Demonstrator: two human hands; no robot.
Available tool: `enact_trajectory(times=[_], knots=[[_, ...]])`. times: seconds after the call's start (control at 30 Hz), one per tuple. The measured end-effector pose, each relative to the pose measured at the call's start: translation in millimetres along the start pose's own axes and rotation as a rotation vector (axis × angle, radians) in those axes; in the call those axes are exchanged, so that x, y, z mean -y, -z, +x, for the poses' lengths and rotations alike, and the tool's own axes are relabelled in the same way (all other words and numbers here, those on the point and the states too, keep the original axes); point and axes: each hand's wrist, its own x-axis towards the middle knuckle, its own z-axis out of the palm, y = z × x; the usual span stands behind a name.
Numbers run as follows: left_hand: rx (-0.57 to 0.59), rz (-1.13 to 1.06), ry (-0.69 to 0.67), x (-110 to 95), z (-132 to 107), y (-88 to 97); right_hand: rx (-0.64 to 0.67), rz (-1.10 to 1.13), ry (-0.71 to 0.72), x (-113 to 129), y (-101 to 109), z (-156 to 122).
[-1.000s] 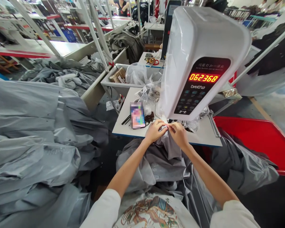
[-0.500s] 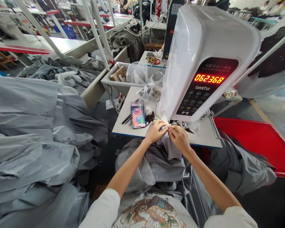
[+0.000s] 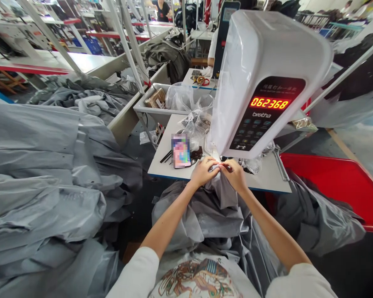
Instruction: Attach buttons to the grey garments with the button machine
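Both hands meet at the front of a white snap-fastening machine (image 3: 276,54), just below its lit head. My left hand (image 3: 204,171) is closed on the edge of a grey garment (image 3: 225,194), fingers bent towards the machine. From the other side my right hand (image 3: 234,174) pinches the same fabric, its fingertips nearly touching the left ones. The rest of the garment hangs over the table edge into my lap. What lies exactly between the fingertips is too small to make out. The red display reads 062368.
A phone (image 3: 180,151) lies on the white table (image 3: 161,165), left of my hands, near black sticks and loose metal parts. Plastic bags surround the machine's base. Grey garments (image 3: 34,165) are heaped at left; a red bin (image 3: 329,178) stands at right. Behind is a grey trough (image 3: 139,106).
My right hand has shifted slightly, its fingers more bent at the fabric edge. The left hand keeps its place. The view has moved a little, and a person's arm shows behind the machine.
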Motion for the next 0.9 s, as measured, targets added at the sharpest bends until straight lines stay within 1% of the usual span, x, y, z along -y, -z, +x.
enact_trajectory(times=[0.17,0.27,0.33,0.4,0.43,0.47,0.5,0.6,0.67,0.73,0.9], knots=[[-0.004,-0.003,-0.004,0.6,-0.1,-1.0,0.021,-0.094,0.005,3.4,0.5,-3.1],[0.0,0.005,-0.013,1.5,0.0,-1.8,0.024,-0.122,0.016,3.1,6.9,-1.4],[-0.002,0.006,-0.022,1.8,0.3,-2.2,-0.051,-0.171,0.009,-3.0,16.4,2.8],[-0.011,-0.002,-0.026,1.6,0.7,-2.5,-0.151,-0.272,-0.037,-14.2,29.3,9.3],[-0.014,-0.008,-0.027,1.3,0.9,-2.6,-0.171,-0.336,-0.068,-21.0,36.1,13.1],[-0.017,-0.013,-0.028,1.0,1.0,-2.7,-0.153,-0.402,-0.098,-27.8,42.5,17.0],[-0.018,-0.017,-0.03,0.8,1.0,-2.8,-0.1,-0.468,-0.127,-34.0,47.9,20.8],[-0.019,-0.022,-0.026,0.6,0.8,-3.1,0.149,-0.694,-0.191,-44.6,56.2,30.9],[-0.023,-0.021,-0.024,0.8,0.6,-3.5,0.27,-0.827,-0.193,-44.1,55.3,35.8],[-0.024,-0.02,-0.022,1.0,0.5,-3.7,0.324,-0.895,-0.171,-40.4,51.8,39.3],[-0.018,-0.012,-0.015,0.3,0.8,-3.1,0.34,-0.932,-0.152,-36.9,45.9,44.5]])
